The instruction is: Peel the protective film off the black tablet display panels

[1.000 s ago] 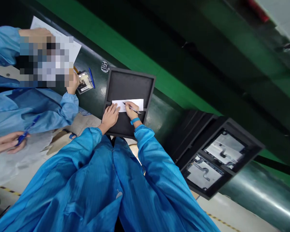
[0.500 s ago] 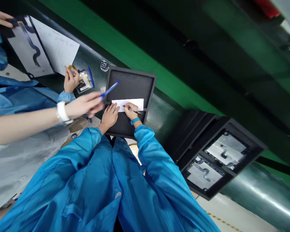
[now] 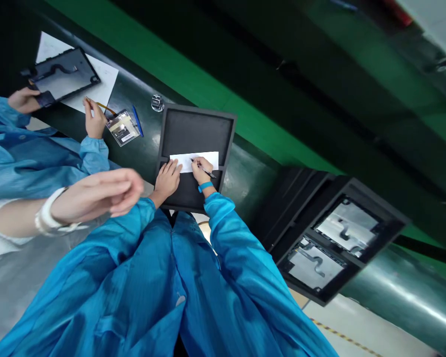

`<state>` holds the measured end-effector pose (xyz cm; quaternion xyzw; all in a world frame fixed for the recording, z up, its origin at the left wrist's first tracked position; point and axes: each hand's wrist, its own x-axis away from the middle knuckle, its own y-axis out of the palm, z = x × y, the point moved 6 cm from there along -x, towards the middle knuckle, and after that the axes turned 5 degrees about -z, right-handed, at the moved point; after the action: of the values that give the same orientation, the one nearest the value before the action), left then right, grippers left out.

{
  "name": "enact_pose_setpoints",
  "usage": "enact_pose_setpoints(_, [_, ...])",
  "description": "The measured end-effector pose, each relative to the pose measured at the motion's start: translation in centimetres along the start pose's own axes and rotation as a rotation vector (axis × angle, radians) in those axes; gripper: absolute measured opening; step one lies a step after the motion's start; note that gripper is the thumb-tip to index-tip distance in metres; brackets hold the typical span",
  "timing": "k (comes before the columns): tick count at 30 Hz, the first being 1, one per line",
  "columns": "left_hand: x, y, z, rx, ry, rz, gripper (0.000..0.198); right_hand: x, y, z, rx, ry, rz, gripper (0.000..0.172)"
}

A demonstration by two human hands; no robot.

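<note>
A white paper strip [image 3: 185,161] lies across the middle divider of a black foam tray [image 3: 196,129]. With its fingers stretched out, my left hand [image 3: 167,179] presses flat on the strip's left end and the tray. My right hand [image 3: 202,171] grips a black pen [image 3: 208,173], its tip on or close to the paper. A blue band circles my right wrist. Any writing on the strip is too small to read.
Stacked black trays [image 3: 305,223] with device panels stand at right. At left, a co-worker's hands hold a dark framed panel [image 3: 65,74] and a ribbon of a flat module [image 3: 123,129]. Another person's hand [image 3: 100,196] reaches in. A blue pen [image 3: 138,121] lies nearby.
The other person's hand has drawn back leftward, and the blue pen it held no longer shows. The co-worker's framed panel has tilted down over the white sheet. My hands have stayed nearly still.
</note>
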<state>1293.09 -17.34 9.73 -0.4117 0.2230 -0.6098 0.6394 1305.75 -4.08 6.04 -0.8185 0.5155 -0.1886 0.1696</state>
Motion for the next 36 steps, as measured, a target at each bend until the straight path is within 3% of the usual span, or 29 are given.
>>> enact_pose_setpoints(12, [0.0,0.2,0.0,-0.133,0.033,-0.026,0.054,0.3,-0.5,-0.2,0.008,-0.047,0.0,0.016])
enact_pose_setpoints(21, [0.1,0.3,0.1,-0.173,0.043,-0.018,0.052,0.7,-2.4,0.4,0.006,-0.017,0.037,0.026])
enact_pose_setpoints(36, [0.2,0.1,0.1,-0.191,0.045,-0.017,0.052,0.8,-2.4,0.5,-0.001,0.014,0.065,0.021])
